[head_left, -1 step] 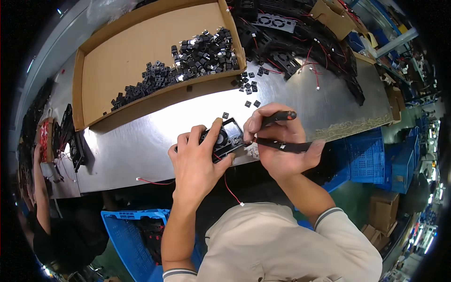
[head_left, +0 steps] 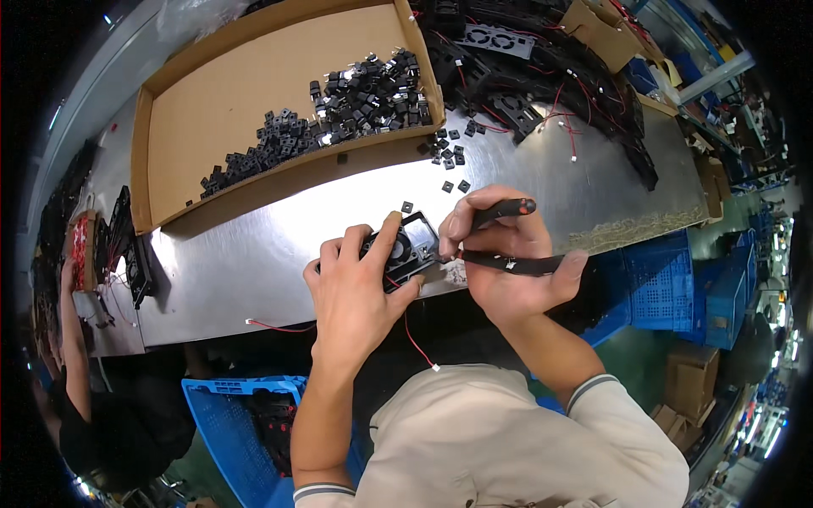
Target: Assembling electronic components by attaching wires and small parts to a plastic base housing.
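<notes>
Table (head_left: 212, 284): smooth metal, glossy. Box (head_left: 229, 85): matt cardboard. Blocks (head_left: 284, 135): plastic, some with shiny metal. Fan (head_left: 401, 247): plastic. Tool grips (head_left: 532, 267): matt, rubber or plastic, cannot tell. Crates (head_left: 660, 292): plastic. Shirt (head_left: 474, 432): matt cloth.

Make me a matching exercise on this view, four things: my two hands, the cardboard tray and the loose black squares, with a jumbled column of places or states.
Things:
1. Left hand
2. Right hand
3. Cardboard tray
4. Loose black squares

Places or states:
A. Containing heaped small black parts
B. Gripping a dark-handled tool
C. Scattered on the metal tabletop
D. Holding a black fan unit

Pairs: 1-D, 2-B, 3-A, 4-C
</notes>
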Demonstrator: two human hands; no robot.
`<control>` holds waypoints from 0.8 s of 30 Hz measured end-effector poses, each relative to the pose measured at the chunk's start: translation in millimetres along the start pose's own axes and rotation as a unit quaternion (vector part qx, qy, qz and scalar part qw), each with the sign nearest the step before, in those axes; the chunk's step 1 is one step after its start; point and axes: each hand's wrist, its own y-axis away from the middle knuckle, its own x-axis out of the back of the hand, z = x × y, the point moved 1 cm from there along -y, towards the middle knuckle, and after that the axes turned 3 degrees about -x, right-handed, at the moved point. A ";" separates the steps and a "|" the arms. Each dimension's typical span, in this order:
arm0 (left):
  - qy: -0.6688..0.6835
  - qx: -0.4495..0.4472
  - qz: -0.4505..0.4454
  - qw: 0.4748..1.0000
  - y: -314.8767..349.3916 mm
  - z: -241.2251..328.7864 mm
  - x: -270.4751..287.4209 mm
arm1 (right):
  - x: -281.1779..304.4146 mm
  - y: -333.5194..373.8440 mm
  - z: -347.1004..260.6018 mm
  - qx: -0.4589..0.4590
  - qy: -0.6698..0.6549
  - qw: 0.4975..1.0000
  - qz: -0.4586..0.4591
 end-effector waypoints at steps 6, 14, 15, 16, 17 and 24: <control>0.002 0.002 -0.003 1.000 -0.1 0.2 0.8 | -2.8 4.3 3.5 0.008 -0.002 1.000 -0.001; 0.004 0.001 -0.004 1.000 0.4 -0.1 1.6 | -6.4 6.7 6.8 0.001 0.035 0.999 0.007; 0.006 0.001 -0.006 1.000 0.7 0.3 2.3 | -6.4 6.5 7.5 0.007 0.034 0.999 -0.004; 0.008 0.002 -0.006 1.000 0.6 0.1 2.3 | -6.8 6.3 8.3 0.013 0.033 0.999 -0.016; 0.009 0.001 -0.006 1.000 0.6 -0.2 2.2 | -9.3 6.6 7.4 0.011 0.035 0.999 -0.016; 0.004 -0.008 0.010 1.000 1.7 0.1 0.6 | -22.4 1.4 6.3 -0.030 0.137 0.990 0.027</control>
